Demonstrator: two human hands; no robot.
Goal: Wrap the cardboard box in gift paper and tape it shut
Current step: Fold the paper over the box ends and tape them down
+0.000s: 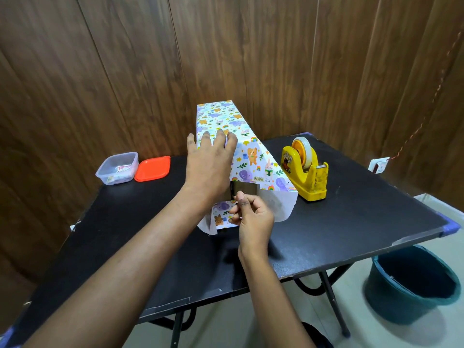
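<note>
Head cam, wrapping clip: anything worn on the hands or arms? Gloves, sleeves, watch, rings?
Nothing worn that the view shows. The left hand and right hand have no gloves and no visible rings. Both forearms are uncovered right up to the frame edge, with no sleeves, watch, bracelet or wristband.

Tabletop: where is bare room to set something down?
Bare table on the near right, between the tape dispenser and the front edge; also near left, in front of the container and orange lid. Crowded centre: wrapped box, left hand, right hand pinching tape strip.
</note>
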